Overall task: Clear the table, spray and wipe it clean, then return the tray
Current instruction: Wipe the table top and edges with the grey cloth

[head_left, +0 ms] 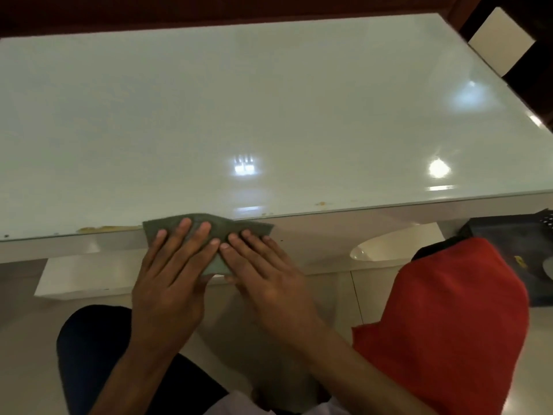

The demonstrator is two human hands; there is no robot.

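A glossy white table (269, 109) fills the view, with nothing standing on it. A grey-green cloth (206, 224) lies folded over its near edge. My left hand (173, 265) presses flat on the cloth with straight fingers. Beside it, my right hand (263, 271) lies flat too, its fingertips on the cloth's right part and its thumb hidden beneath. Yellowish crumbs and smears (110, 228) line the near edge left of the cloth, and a few more specks (320, 203) sit to the right. No tray or spray bottle is in view.
A red cloth (449, 324) drapes over something at the lower right, with a dark object (514, 235) behind it. A chair with a pale seat (502, 40) stands at the far right corner. Pale tiled floor (30, 339) lies below the table edge.
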